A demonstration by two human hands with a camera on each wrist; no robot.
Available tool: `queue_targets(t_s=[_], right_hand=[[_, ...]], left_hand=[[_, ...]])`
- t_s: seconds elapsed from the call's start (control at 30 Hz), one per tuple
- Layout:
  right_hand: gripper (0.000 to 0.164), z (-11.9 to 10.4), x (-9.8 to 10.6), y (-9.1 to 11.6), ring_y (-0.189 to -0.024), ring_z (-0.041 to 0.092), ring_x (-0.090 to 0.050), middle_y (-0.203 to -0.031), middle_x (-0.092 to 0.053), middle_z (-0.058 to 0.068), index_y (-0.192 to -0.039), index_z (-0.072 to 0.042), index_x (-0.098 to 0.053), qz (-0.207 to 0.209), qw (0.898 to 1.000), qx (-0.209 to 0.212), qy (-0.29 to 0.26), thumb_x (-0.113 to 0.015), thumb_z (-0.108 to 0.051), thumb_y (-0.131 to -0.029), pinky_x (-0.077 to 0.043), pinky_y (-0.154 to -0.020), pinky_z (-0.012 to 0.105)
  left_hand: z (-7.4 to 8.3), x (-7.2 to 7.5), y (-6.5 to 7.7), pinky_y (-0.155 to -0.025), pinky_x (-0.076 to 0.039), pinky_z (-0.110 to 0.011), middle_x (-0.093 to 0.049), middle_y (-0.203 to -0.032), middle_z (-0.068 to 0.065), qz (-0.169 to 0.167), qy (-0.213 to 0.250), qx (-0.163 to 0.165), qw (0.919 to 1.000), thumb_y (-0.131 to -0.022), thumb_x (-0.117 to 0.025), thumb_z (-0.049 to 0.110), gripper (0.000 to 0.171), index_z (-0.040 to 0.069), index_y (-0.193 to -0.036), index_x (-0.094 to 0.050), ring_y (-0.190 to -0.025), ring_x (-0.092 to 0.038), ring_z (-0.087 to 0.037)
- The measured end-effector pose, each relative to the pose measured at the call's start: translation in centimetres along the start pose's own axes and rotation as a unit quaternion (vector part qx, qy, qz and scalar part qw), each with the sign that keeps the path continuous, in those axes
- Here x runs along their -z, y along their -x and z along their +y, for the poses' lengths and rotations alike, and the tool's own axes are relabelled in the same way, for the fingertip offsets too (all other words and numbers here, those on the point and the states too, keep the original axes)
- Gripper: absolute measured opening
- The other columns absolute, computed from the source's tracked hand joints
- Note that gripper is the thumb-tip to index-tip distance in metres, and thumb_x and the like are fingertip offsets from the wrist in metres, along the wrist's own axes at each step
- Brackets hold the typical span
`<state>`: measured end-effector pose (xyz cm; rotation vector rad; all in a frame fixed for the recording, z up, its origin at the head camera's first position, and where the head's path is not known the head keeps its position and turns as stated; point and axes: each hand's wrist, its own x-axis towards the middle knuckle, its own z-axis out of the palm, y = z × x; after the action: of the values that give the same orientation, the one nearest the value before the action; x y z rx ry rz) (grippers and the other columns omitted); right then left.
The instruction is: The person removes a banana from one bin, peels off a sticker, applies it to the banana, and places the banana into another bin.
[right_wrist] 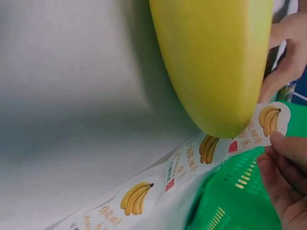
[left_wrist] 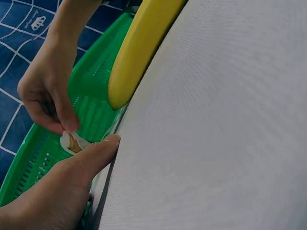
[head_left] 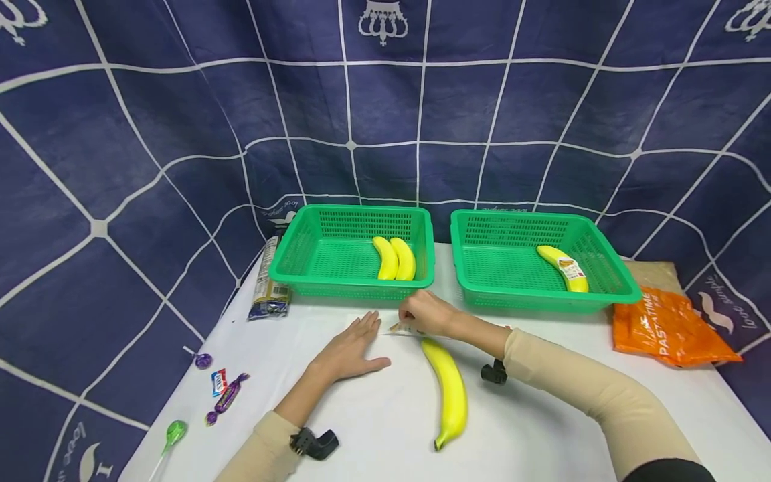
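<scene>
My right hand [head_left: 429, 312] pinches the edge of a white sticker [right_wrist: 272, 120] printed with bananas. That sticker is at the end of a strip of labels [right_wrist: 136, 197], which runs along the table in the right wrist view. My left hand [head_left: 351, 349] lies flat with fingers spread, just left of the strip; whether its fingertips touch the strip is hard to tell. A large yellow banana [head_left: 448, 395] lies on the table below the right hand, its upper end close to the strip. In the left wrist view, the sticker shows between my right fingers and left thumb.
Two green baskets stand at the back: the left basket [head_left: 301, 264] holds two bananas [head_left: 394, 258], the right basket [head_left: 490, 284] one labelled banana [head_left: 564, 269]. An orange pasta bag [head_left: 671, 328] is at right. A dark packet [head_left: 269, 284], wrapped candies [head_left: 227, 399] and lollipops [head_left: 176, 432] are at left.
</scene>
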<state>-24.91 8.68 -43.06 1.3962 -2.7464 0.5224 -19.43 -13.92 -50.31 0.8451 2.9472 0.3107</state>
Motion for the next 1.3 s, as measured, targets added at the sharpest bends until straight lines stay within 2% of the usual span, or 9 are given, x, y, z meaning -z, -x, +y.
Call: queue_targets(t_s=[0.2,0.37,0.67,0.93,1.03,1.1,1.2,1.3], right_hand=[[0.013,-0.6,1.0,1.4,-0.064,0.003,-0.058,-0.074,-0.072,-0.001,-0.079,-0.007,-0.075,0.028,1.0,-0.012,-0.004,-0.066,-0.002,-0.087,-0.05,-0.06,0.014],[0.012,-0.8,2.1,2.4,-0.066,0.005,-0.059,-0.074,-0.071,-0.001,-0.079,-0.008,-0.074,0.069,0.997,-0.024,-0.006,-0.068,-0.001,-0.086,-0.051,-0.06,0.016],[0.005,-0.7,3.5,4.8,-0.064,0.002,-0.063,-0.075,-0.074,-0.001,-0.083,-0.01,-0.077,0.103,0.986,-0.121,-0.049,-0.073,-0.008,-0.085,-0.051,-0.058,0.014],[0.004,-0.9,4.0,6.6,-0.062,0.002,-0.063,-0.073,-0.074,0.0,-0.083,-0.006,-0.076,0.134,0.975,-0.162,-0.065,-0.073,-0.009,-0.084,-0.05,-0.054,0.016],[0.004,-1.2,4.1,7.2,-0.062,0.001,-0.061,-0.073,-0.073,0.0,-0.083,-0.007,-0.077,0.141,0.971,-0.18,-0.067,-0.073,-0.009,-0.083,-0.049,-0.054,0.016],[0.004,-1.5,4.2,7.6,-0.062,0.001,-0.061,-0.073,-0.073,-0.001,-0.083,-0.008,-0.077,0.15,0.967,-0.193,-0.067,-0.073,-0.009,-0.083,-0.05,-0.055,0.016],[0.004,-1.8,4.5,8.3,-0.063,0.002,-0.062,-0.073,-0.073,-0.002,-0.083,-0.009,-0.077,0.165,0.96,-0.212,-0.074,-0.073,-0.009,-0.082,-0.05,-0.057,0.017],[0.004,-2.2,4.8,9.1,-0.063,0.003,-0.062,-0.073,-0.072,-0.003,-0.082,-0.01,-0.077,0.176,0.954,-0.226,-0.083,-0.073,-0.009,-0.083,-0.051,-0.057,0.018]], left_hand=[[-0.1,-0.1,-0.1,-0.124,-0.021,-0.042,-0.025,-0.161,-0.014,0.0,-0.011,-0.003,0.9999,-0.089,-0.045,0.071,0.095,0.0,-0.151,-0.03,-0.151,-0.022,-0.025],[-0.2,-0.1,-0.2,-0.124,-0.021,-0.043,-0.027,-0.16,-0.015,0.009,-0.007,-0.005,0.9999,-0.088,-0.047,0.071,0.096,0.0,-0.151,-0.031,-0.15,-0.023,-0.026],[-0.5,-0.3,-0.3,-0.124,-0.017,-0.047,-0.023,-0.161,-0.015,0.016,0.003,-0.005,0.9999,-0.086,-0.049,0.073,0.1,0.0,-0.152,-0.028,-0.151,-0.019,-0.027],[-0.3,-0.1,-0.5,-0.123,-0.016,-0.05,-0.019,-0.162,-0.017,0.052,-0.01,-0.008,0.9985,-0.083,-0.054,0.073,0.106,-0.001,-0.152,-0.026,-0.151,-0.018,-0.03],[0.6,0.2,-0.5,-0.123,-0.018,-0.048,-0.019,-0.162,-0.017,0.063,0.013,-0.002,0.9979,-0.083,-0.058,0.069,0.105,-0.001,-0.153,-0.024,-0.152,-0.016,-0.029],[1.7,0.5,-0.4,-0.123,-0.018,-0.046,-0.018,-0.162,-0.016,0.066,0.042,0.002,0.9969,-0.083,-0.059,0.067,0.104,0.0,-0.153,-0.022,-0.152,-0.015,-0.028],[4.0,0.6,-0.2,-0.124,-0.018,-0.043,-0.015,-0.163,-0.014,0.062,0.094,0.003,0.9937,-0.085,-0.059,0.065,0.103,0.001,-0.154,-0.018,-0.152,-0.014,-0.025],[6.5,0.5,0.1,-0.124,-0.017,-0.043,-0.012,-0.164,-0.01,0.042,0.151,-0.008,0.9877,-0.084,-0.061,0.065,0.106,0.002,-0.155,-0.014,-0.153,-0.012,-0.023]])
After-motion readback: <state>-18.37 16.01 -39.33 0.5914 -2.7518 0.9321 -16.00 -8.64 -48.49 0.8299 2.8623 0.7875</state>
